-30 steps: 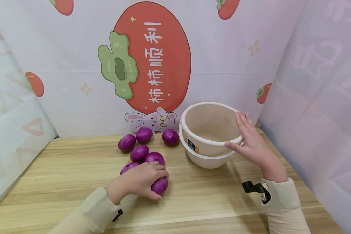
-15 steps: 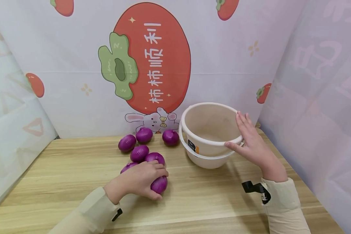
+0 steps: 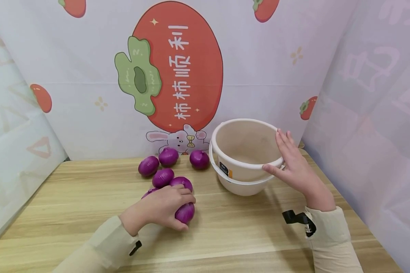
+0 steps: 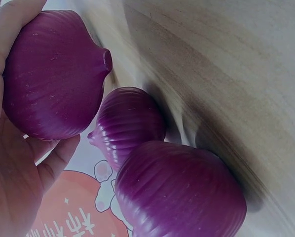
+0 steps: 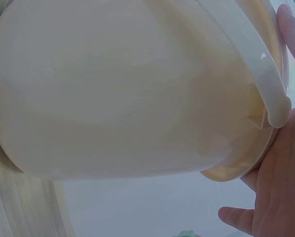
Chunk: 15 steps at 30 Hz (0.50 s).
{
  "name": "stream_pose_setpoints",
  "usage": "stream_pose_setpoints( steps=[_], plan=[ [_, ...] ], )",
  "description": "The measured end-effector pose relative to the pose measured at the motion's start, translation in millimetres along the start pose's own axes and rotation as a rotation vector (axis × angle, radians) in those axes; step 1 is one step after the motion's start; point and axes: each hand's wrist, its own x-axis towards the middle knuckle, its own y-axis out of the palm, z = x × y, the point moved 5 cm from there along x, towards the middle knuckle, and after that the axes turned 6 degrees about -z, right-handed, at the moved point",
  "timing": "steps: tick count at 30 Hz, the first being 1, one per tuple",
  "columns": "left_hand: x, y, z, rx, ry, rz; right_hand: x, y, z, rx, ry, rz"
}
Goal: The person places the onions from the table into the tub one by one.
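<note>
My left hand (image 3: 162, 206) grips a purple onion (image 3: 185, 213) at the near side of a loose group of onions. In the left wrist view that onion (image 4: 54, 76) sits between thumb and fingers, its stem stub pointing away from the palm. Two more onions show beside it there, a smaller one (image 4: 130, 121) and a larger one (image 4: 179, 190). My right hand (image 3: 295, 172) rests on the right rim of a cream bucket (image 3: 247, 175), fingers straight. The bucket stands upright, and no onion shows in its visible interior. Its white handle (image 5: 256, 59) hangs down the outside.
Other onions lie beyond the left hand, including one (image 3: 148, 166) at the left and one (image 3: 168, 156) by the backdrop. A single onion (image 3: 199, 159) sits close to the bucket's left side. Printed cloth walls (image 3: 253, 83) enclose the wooden table (image 3: 71, 197).
The left hand and the onion in it have shifted very slightly left and up in the head view. The right hand and the bucket hold their places.
</note>
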Motion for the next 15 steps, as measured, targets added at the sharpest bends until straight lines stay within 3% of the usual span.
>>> stream_pose_setpoints(
  steps=[15],
  plan=[
    [-2.1,-12.2,0.7,0.039,0.023,-0.014,0,0,-1,0.003,0.001,0.003]
  ],
)
